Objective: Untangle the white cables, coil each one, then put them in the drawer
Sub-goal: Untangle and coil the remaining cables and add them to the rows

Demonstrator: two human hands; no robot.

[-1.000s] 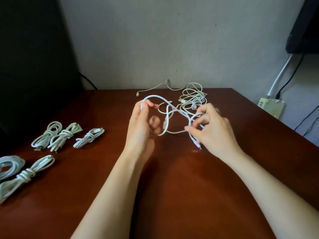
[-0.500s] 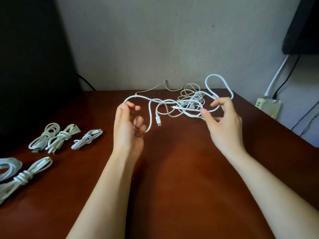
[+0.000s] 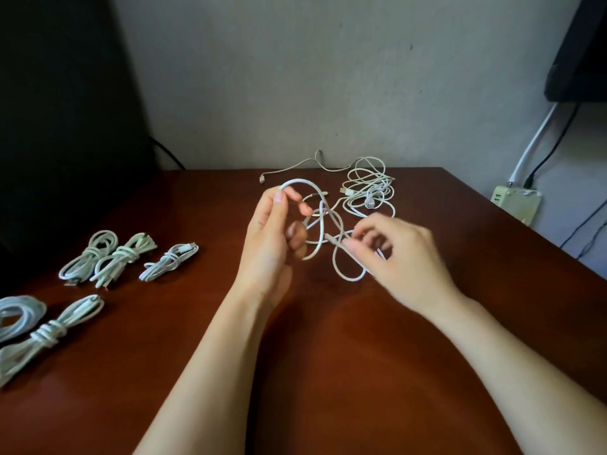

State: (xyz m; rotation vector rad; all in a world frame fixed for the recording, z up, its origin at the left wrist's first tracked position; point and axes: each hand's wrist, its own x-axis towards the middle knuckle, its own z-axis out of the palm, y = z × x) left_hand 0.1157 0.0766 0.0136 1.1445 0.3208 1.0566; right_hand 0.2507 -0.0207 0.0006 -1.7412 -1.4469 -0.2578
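Five coiled bundles (image 3: 123, 257) already lie on the table (image 3: 328, 372) at about nine o'clock, so I judge the work to be past the half, though no drawer is in sight and nothing is put away yet. In the middle, the left hand (image 3: 272, 238) pinches the top of a white cable (image 3: 297, 180) between thumb and fingers, and the blurred right hand (image 3: 404, 257), fingers curled, seems to grip a lower loop of it. A tangled pile (image 3: 368, 188) waits at one o'clock, not yet freed or coiled.
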